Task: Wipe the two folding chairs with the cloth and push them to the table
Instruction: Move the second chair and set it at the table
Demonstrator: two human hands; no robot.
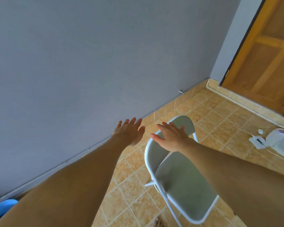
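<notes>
One white-framed folding chair (184, 182) with a grey-green seat and backrest stands unfolded on the tiled floor, right of centre. My right hand (170, 135) is stretched out flat with spread fingers over the chair's backrest; whether it touches the backrest I cannot tell. My left hand (129, 130) is also flat and spread, held in the air to the left of the chair, in front of the wall. Neither hand holds anything. No cloth and no second chair are in view.
A grey wall (88, 63) runs along the left, with a door stop (181, 92) near the floor. A wooden door (266, 54) is at the top right. Part of a table edge with white items (269, 140) shows at the right. A blue object (2, 208) sits bottom left.
</notes>
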